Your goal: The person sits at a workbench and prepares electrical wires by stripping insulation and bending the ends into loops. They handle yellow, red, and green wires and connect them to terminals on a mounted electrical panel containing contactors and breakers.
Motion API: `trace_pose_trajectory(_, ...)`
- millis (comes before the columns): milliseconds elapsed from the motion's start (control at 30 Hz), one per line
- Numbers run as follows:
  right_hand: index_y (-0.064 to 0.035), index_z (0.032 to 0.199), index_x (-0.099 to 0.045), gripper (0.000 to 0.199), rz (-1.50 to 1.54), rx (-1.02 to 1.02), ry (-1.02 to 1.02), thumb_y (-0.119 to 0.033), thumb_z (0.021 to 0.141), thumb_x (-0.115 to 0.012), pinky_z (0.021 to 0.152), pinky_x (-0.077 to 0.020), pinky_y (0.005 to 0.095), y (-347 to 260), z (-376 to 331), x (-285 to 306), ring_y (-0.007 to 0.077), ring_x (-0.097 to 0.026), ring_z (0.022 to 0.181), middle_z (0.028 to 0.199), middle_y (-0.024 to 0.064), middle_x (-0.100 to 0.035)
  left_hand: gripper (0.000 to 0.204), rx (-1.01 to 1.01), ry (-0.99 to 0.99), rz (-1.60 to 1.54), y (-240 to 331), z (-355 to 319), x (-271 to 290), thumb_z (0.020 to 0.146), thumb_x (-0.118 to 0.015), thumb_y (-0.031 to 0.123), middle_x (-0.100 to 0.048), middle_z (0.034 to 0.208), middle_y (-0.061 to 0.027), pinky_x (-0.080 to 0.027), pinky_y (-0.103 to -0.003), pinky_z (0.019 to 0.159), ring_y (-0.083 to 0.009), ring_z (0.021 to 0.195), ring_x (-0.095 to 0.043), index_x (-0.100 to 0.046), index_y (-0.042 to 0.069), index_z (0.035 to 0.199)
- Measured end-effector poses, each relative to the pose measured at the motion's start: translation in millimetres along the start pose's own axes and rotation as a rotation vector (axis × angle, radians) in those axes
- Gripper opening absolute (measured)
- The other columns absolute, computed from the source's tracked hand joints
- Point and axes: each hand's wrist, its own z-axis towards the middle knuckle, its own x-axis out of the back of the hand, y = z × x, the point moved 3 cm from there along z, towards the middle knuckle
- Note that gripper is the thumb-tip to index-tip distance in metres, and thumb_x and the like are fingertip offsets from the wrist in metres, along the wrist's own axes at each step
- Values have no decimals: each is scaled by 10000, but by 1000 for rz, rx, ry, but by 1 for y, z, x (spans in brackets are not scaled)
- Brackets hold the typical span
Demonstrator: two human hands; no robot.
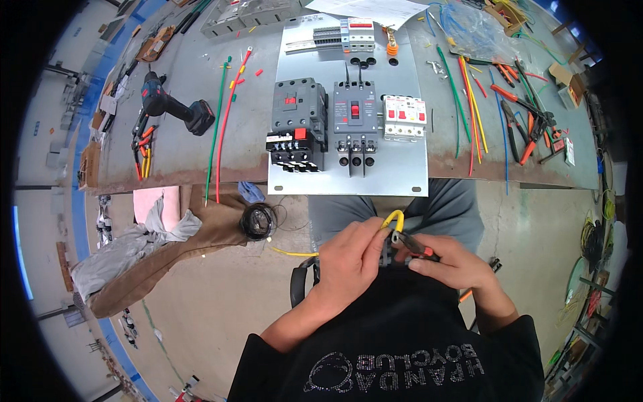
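Note:
My left hand [349, 253] is closed on a yellow wire [395, 216], which bends in a loop above my fingertips. The wire's loose tail sticks out to the left of that hand. In my right hand [450, 260] is a pair of pliers [423, 248] with dark and red handles. Its head lies at the wire's end, close to my left fingers; a small metallic end shows there, too small to name surely. Both hands are over my lap, just off the bench's front edge. Above them lies a metal mounting plate [388, 175] bearing a contactor [295, 110], a breaker [355, 110] and a smaller breaker block [404, 117].
On the bench [251, 67] a cordless drill [173, 104] lies at left, near green and red wires [231, 114]. At right are coloured wires [474, 107] and several hand tools [526, 124]. A black wire coil [258, 221] hangs by a seated person's brown-trousered leg [171, 258].

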Motion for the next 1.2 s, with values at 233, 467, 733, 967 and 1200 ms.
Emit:
trace_pose_trajectory(233, 15, 1389, -578, 430, -148, -120, 124, -137, 1000, -680, 883, -542, 393, -7, -2, -2, 333, -702, 958, 1072, 177, -711, 126, -31, 13, -52, 1, -6, 0, 918, -753, 17, -733, 835, -126, -511, -310, 597, -229, 653, -675, -752, -7, 1041)
trace_pose_trajectory(467, 12, 1287, -611, 340, -131, -62, 214, -131, 991, -696, 808, -535, 396, -6, 1, -19, 354, -670, 873, 987, 187, -672, 124, -35, -1, -106, 4, -8, -7, 876, -795, 9, -752, 844, -123, -525, -312, 604, -232, 671, -699, -750, -5, 991)
trace_pose_trajectory(733, -12, 1187, -637, 301, -133, 16, 199, -129, 937, -759, 757, -525, 402, 6, -1, -19, 365, -654, 811, 932, 154, -660, 227, 76, -134, -197, 1, -8, -1, 879, -805, 35, -759, 928, -108, -531, -296, 618, -217, 679, -696, -741, 0, 1093)
trace_pose_trajectory(967, -20, 1119, -646, 250, -34, 64, 43, -103, 924, -778, 724, -522, 382, -3, -1, -20, 331, -666, 796, 924, 125, -687, 313, -3, -402, -336, 1, 6, 18, 858, -820, 64, -733, 924, -92, -531, -304, 653, -221, 763, -701, -733, 10, 1154)
trace_pose_trajectory(1200, -27, 1094, -654, 212, 159, 127, -268, -107, 938, -772, 698, -521, 369, -2, 1, -26, 276, -675, 752, 875, 93, -688, 237, -107, -490, -423, 1, 12, 33, 850, -833, 126, -697, 842, -88, -506, -329, 595, -258, 692, -671, -740, 38, 1050)
